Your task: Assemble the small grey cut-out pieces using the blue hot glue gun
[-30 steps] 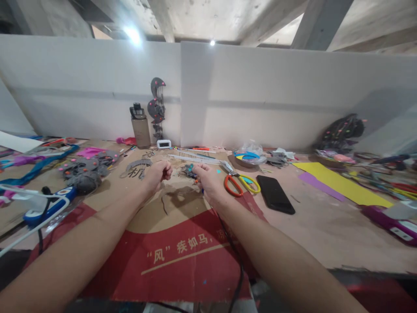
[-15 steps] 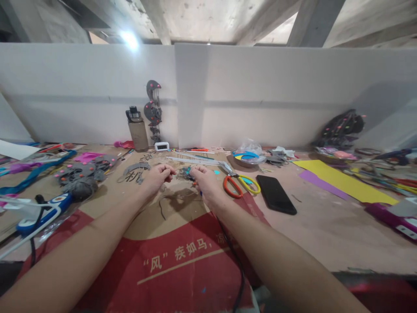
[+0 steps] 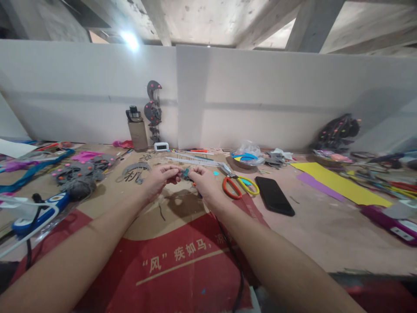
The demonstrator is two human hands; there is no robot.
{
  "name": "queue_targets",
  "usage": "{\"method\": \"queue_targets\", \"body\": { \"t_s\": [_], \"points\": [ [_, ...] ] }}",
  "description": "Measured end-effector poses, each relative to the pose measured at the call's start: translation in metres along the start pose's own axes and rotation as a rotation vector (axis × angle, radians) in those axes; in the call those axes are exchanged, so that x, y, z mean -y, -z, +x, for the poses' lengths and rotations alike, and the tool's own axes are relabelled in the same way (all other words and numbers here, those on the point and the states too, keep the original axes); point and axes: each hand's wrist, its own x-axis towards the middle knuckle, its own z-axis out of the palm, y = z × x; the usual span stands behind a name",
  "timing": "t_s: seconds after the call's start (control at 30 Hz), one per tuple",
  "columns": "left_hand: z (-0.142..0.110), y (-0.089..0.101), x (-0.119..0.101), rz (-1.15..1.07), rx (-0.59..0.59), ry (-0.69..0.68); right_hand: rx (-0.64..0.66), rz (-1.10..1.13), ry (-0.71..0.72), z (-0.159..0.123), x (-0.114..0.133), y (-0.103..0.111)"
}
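My right hand (image 3: pixel 202 179) pinches a small, tangled teal-and-dark piece (image 3: pixel 185 172) above the brown-and-red cardboard sheet (image 3: pixel 176 291); my left hand (image 3: pixel 163 177) is narrow beside it, grip unclear. I judge the piece unfinished.

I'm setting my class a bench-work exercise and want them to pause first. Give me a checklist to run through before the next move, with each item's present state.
1. Right hand has a grip on the small teal piece: ok, it appears pinched in the fingertips.
2. Left hand also grips it: cannot tell; the fingertips are close, but contact is unclear.
3. Scissors out of both hands: ok, lying to the right.
4. Black cord clear of the work surface: not ok, it runs over the red cardboard.
5. Bottle upright: ok.
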Motion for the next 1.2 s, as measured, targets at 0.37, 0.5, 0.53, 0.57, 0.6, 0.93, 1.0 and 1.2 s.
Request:
{"method": "queue_targets", "body": {
  "t_s": [0.37, 0.5, 0.53, 0.57, 0.6, 0.93, 1.0, 1.2],
  "points": [
    [-0.003, -0.001, -0.002, 0.196, -0.009, -0.022, 0.05, -0.098, 0.064, 0.0, -0.002, -0.001],
    [-0.003, -0.002, -0.003, 0.247, -0.001, -0.028, 0.073, -0.105, 0.12, -0.001, -0.003, 0.0],
    [-0.004, -0.002, -0.003, 0.257, -0.004, -0.027, 0.072, -0.116, 0.134, -0.001, -0.004, 0.0],
    [-0.004, -0.002, -0.003, 0.266, -0.007, -0.028, 0.071, -0.131, 0.146, -0.002, -0.005, 0.0],
    [-0.004, -0.003, -0.003, 0.275, -0.009, -0.031, 0.073, -0.146, 0.155, -0.002, -0.006, -0.001],
    [0.005, 0.008, 0.002, 0.181, -0.158, -0.02, 0.082, -0.226, 0.222, 0.002, -0.012, -0.003],
    [0.01, 0.016, 0.004, 0.146, -0.223, -0.008, 0.103, -0.218, 0.2, 0.001, -0.015, -0.005],
    [0.017, 0.037, 0.0, 0.126, -0.427, -0.053, 0.313, -0.357, 0.153, -0.002, -0.013, -0.006]
  ]
}}
